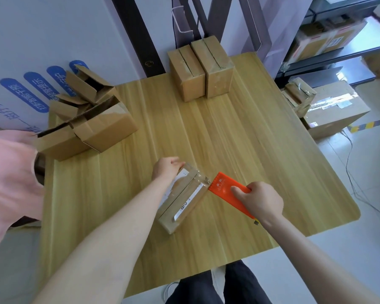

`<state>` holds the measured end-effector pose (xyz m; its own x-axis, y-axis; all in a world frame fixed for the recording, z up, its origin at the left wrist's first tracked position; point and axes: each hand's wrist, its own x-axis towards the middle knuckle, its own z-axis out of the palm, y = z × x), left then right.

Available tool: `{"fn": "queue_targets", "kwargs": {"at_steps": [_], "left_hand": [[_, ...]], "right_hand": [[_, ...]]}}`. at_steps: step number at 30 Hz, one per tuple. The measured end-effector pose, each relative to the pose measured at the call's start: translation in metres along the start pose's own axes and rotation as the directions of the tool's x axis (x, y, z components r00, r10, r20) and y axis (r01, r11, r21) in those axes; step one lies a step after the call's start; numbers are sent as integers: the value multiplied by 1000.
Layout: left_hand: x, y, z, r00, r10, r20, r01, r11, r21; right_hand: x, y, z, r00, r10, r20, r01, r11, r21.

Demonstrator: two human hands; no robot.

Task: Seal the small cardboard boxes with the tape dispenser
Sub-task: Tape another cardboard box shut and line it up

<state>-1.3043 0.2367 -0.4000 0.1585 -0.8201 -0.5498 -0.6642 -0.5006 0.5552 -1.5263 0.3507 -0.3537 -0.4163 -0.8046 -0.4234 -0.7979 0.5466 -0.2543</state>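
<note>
At the near middle of the table (228, 128), around six o'clock, the small cardboard box (183, 198) is lying flat, and the left hand (166, 168) is curling its fingers over the far end to pin it. The right hand (260, 199) is wrapping its fingers round the orange tape dispenser (225, 186), whose toothed edge is meeting the box's three o'clock corner. I'm reckoning a sharp pull could swing the box round that single hold, wrinkling the tape or tearing it crooked.

Box (182, 198) laid on table (250, 128), flaps closed, far end gripped by left hand (166, 168). Orange dispenser (225, 188) held in right hand (259, 200), toothed edge just beside box corner, where clear tape (203, 180) is seen. Closed boxes (201, 66) stood side by side at far edge. Open boxes (86, 119) piled at left edge.
</note>
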Motion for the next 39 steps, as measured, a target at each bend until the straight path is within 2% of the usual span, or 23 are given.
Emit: {"fn": "queue_targets", "kwargs": {"at_steps": [2,5,7,9,10,13,16,20,22,24,27,28,30,32,33,34,36,39], "left_hand": [[0,-8,-4,998,-60,-8,60,996,60],[-11,-19,-5,980,63,-191,-79,994,-78],[-23,-21,0,982,143,-120,-157,981,-115],[-33,-24,7,980,198,20,-199,980,2],[-36,-25,8,979,199,43,-202,977,66],[-35,-26,10,983,176,60,-180,981,76],[-39,-26,14,990,122,70,-117,991,-69],[-50,-24,24,996,87,23,-84,989,-118],[-55,-23,30,999,26,-20,-29,988,-152],[-61,-19,38,994,-74,-82,51,965,-256],[-71,-10,64,954,-250,-165,129,841,-526],[-72,-6,72,933,-315,-175,157,793,-589],[-72,1,84,894,-414,-171,199,709,-676],[-71,5,90,879,-446,-168,176,632,-755],[-70,6,90,879,-448,-163,156,594,-789],[-70,7,90,884,-442,-155,143,571,-808],[-72,2,88,912,-382,-149,117,591,-798],[-85,-11,84,953,-208,-219,16,758,-652]], "right_hand": [[2,0,-1,1000,-11,-17,10,999,-33],[3,-2,-1,1000,-24,-15,24,999,-45],[5,-7,-3,999,-44,-9,44,997,-56],[5,-15,-7,997,-77,-7,76,992,-99],[5,-21,-9,995,-96,-11,93,986,-136],[8,-35,-19,988,-151,-30,140,962,-234],[12,-45,-24,971,-232,-64,202,930,-308],[19,-58,-1,959,-284,13,266,880,-392],[27,-55,8,976,-215,37,215,921,-325],[33,-41,5,995,-102,-14,98,976,-195],[28,-24,-13,988,50,-145,-31,991,131],[24,-22,-19,982,95,-162,-43,952,303],[12,-24,-29,974,182,-135,-55,766,640],[0,-30,-29,963,270,-11,-142,542,828],[-6,-33,-25,955,291,49,-189,474,860],[-10,-36,-21,951,295,87,-217,445,869],[-13,-41,-16,958,270,100,-217,450,866],[-13,-46,-15,970,225,90,-189,471,861]]}}
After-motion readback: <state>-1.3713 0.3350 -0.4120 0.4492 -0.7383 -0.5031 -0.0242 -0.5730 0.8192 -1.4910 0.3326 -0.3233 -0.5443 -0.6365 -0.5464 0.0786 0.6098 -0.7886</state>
